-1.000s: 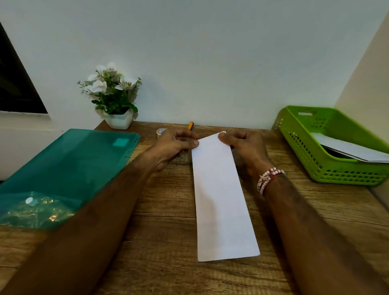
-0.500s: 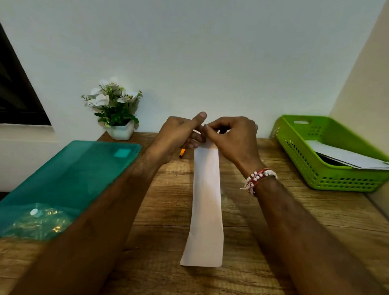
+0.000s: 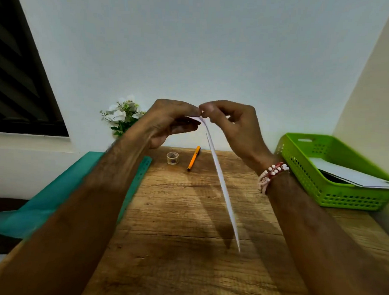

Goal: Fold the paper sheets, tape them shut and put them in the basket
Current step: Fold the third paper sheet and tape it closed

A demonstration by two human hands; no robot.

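A long folded white paper sheet hangs almost edge-on above the wooden table, its lower end near the tabletop. My left hand and my right hand both pinch its top end, fingertips touching each other, raised well above the table. A small clear tape roll stands at the back of the table, under my hands. The green basket sits at the right with white paper lying in it.
An orange pen lies beside the tape roll. A teal plastic folder covers the left side of the table. A small pot of white flowers stands at the back left, against the wall.
Both hands lifted the far end of the folded sheet off the table. The sheet went from lying flat to hanging nearly upright and edge-on. The tape roll and pen came into view.
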